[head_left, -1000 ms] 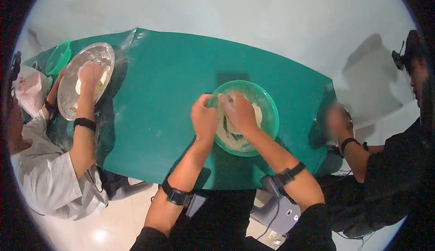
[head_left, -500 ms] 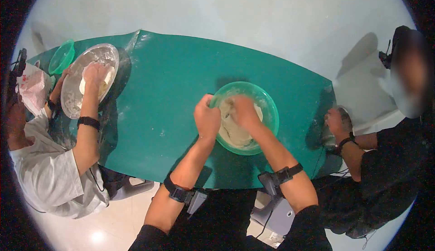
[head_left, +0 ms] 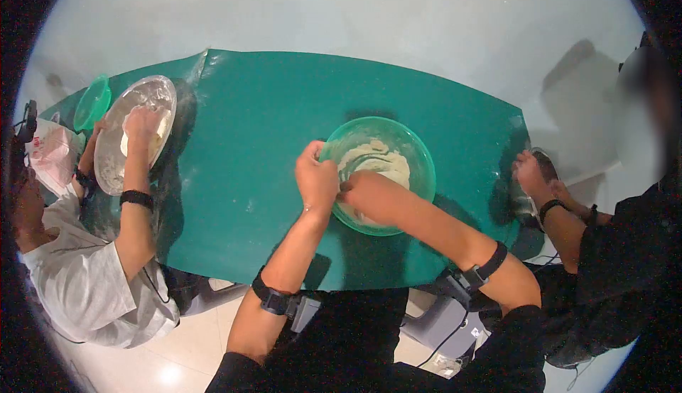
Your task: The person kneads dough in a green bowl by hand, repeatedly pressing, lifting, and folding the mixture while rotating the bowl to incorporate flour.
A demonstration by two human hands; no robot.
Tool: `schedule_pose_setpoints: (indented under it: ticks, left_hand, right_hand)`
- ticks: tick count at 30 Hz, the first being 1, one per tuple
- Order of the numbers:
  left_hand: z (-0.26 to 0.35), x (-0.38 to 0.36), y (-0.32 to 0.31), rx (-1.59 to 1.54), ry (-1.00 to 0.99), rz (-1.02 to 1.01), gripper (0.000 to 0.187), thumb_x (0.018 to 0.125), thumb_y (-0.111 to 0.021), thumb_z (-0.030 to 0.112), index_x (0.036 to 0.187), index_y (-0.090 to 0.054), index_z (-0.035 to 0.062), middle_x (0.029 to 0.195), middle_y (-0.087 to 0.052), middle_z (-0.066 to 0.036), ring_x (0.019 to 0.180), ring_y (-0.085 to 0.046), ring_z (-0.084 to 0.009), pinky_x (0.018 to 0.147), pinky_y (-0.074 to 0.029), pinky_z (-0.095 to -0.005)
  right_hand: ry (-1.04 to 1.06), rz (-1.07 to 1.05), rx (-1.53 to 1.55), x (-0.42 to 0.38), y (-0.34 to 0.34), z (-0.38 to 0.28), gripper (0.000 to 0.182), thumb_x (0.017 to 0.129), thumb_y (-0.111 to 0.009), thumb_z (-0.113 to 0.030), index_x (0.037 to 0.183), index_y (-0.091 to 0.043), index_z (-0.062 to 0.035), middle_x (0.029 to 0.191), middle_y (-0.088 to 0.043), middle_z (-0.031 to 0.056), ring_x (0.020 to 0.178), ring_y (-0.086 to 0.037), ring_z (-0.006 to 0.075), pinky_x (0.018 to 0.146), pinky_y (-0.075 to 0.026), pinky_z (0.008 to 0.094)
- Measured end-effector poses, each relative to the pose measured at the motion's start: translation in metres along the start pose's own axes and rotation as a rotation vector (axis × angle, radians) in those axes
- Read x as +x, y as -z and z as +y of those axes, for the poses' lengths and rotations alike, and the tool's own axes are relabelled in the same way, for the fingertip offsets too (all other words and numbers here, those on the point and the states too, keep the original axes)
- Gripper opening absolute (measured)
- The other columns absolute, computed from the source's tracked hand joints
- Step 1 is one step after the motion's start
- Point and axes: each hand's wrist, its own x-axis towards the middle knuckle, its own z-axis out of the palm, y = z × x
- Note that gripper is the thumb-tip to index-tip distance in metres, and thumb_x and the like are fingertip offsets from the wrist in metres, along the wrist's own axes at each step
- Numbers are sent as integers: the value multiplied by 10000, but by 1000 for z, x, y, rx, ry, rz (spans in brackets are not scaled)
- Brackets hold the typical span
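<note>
A translucent green bowl point(head_left: 415, 144) stands in front of me on the green table, holding a pale, floury dough mixture point(head_left: 376, 162) with curved furrows across it. My left hand point(head_left: 316, 178) is closed on the bowl's left rim, thumb side up. Inside the bowl, my right hand point(head_left: 375, 198) reaches over to the near left wall, just beside my left hand. Its fingers are curled down with the knuckles up; the fingertips and anything between them are hidden. The right forearm crosses the bowl's near right edge.
At the left, a person works a pale dough lump point(head_left: 128, 144) in a metal bowl point(head_left: 110, 169), with a green basin point(head_left: 92, 102) and a plastic bag point(head_left: 53, 144) nearby. Another person at the right has hands at a metal bowl point(head_left: 545, 166). The green table point(head_left: 249, 123) has flour marks.
My right hand has swept from the bowl's upper middle to its near left side, uncovering furrowed mixture. My left hand stays on the rim. The view has shifted slightly.
</note>
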Motion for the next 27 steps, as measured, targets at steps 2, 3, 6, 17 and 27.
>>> schedule_pose_setpoints:
  ticks: [2,3,6,17,27]
  left_hand:
    - [-8,2,-1,0,-10,-1,255,767,-495,-43,922,-693,1,767,-697,-117,731,-663,-179,701,-517,-353]
    - [-7,2,-1,-1,-13,0,256,768,-498,-40,925,-695,1,772,-700,-120,734,-662,-179,702,-515,-349]
    - [-3,0,-2,12,-42,26,261,751,-498,-37,919,-693,1,761,-692,-121,713,-635,-175,691,-500,-343]
    - [-16,5,-3,-3,-5,4,276,721,-491,-24,908,-693,2,751,-684,-109,689,-608,-188,687,-492,-343]
    - [-14,5,-2,7,-55,4,278,722,-485,-27,903,-694,1,783,-703,-115,724,-629,-192,715,-501,-340]
  right_hand:
    - [-23,-41,-4,-1,1,-1,285,750,-667,-87,1024,-737,-55,1020,-709,195,998,-683,396,849,-558,501]
    - [-28,-22,18,-5,5,-2,277,745,-675,-98,1012,-738,-58,992,-711,195,983,-686,393,840,-556,502]
    - [-86,6,153,-9,7,1,272,733,-691,-125,991,-751,-63,929,-721,196,930,-698,377,821,-553,487]
    - [-224,168,448,-51,43,33,269,800,-708,-130,1042,-763,-24,1010,-741,205,949,-711,357,905,-538,437]
    - [-200,219,174,-73,28,40,521,795,-804,-141,1260,-627,14,1166,-674,243,1134,-628,451,1010,-489,496]
